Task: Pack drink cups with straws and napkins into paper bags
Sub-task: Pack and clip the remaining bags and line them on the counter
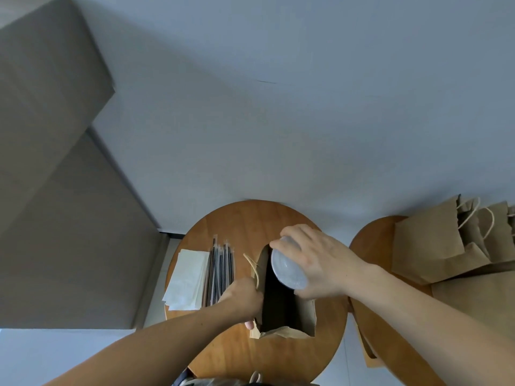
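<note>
On the round worktop point(239, 218) an open paper bag point(306, 313) stands at centre, its 9 o'clock rim gripped by the left hand point(242, 296); the right hand point(320, 263) clasps a lidded cup point(287, 267) from 3 o'clock, at the bag's mouth. Napkins point(188, 277) and straws point(220, 271) lie at 9 o'clock. The cup's body is hidden under its lid, the bag's inside too dark.

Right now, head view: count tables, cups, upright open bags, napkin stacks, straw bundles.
table: 2
cup: 1
upright open bag: 1
napkin stack: 1
straw bundle: 1
Total: 6
</note>
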Demonstrator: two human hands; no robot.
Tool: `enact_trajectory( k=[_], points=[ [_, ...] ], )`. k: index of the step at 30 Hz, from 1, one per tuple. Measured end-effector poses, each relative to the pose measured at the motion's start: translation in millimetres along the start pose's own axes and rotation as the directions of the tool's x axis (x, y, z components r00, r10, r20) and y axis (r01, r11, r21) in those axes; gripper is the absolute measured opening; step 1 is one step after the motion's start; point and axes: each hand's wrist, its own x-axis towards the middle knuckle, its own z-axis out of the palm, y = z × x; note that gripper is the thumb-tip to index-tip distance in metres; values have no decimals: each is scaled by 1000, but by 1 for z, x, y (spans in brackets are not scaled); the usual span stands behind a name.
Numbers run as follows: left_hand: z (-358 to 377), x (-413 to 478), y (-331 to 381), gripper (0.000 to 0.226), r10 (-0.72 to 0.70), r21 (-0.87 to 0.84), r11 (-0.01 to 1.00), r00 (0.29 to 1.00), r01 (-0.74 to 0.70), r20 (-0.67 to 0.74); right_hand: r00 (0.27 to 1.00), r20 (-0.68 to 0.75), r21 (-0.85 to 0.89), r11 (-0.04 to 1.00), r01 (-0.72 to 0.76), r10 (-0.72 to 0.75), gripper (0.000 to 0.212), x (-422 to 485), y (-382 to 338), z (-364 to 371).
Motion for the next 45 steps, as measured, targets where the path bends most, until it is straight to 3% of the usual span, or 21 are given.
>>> enact_trajectory(
  k=[5, 7, 9, 13, 18, 21, 24, 30, 39, 45],
  points=[
    [0, -7, -1, 30, 50, 72, 996, 997, -46, -58, 974, 121, -154, 966, 207, -189, 91, 16, -18, 10],
    [-1, -6, -3, 13, 82, 193, 978, 996, -77, -18, 946, 196, -157, 945, 289, -257, 90, 21, -23, 21],
    [-6, -8, -4, 14, 61, 216, 974, 998, -60, -1, 925, 260, -121, 941, 316, -277, 90, 21, -24, 34],
    [-7, -10, -9, 18, -1, -75, 997, 1000, -1, -27, 952, 306, 11, 1000, 29, -31, 90, 15, -19, 65],
    [7, -9, -14, 15, 4, -72, 997, 998, -9, -66, 897, 347, 78, 945, -318, 273, 92, 27, -26, 103],
    [12, -7, -13, 9, -15, -48, 999, 992, 9, -127, 865, 335, 104, 897, -429, 374, 97, 42, -34, 127],
    [14, -8, -18, 17, -12, 43, 999, 979, 21, -206, 856, 321, 103, 884, -456, 405, 101, 54, -42, 153],
    [14, -8, -27, 4, -20, 48, 998, 942, 38, -335, 847, 336, 139, 868, -477, 412, 97, 62, -39, 188],
    [21, 5, -19, 15, -2, 145, 988, 939, 55, -344, 902, 268, 209, 893, -398, 340, 73, 62, -32, 208],
    [21, 7, -18, 18, 9, 181, 982, 933, 60, -359, 886, 300, 251, 866, -432, 355, 82, 69, -30, 208]
  ],
)
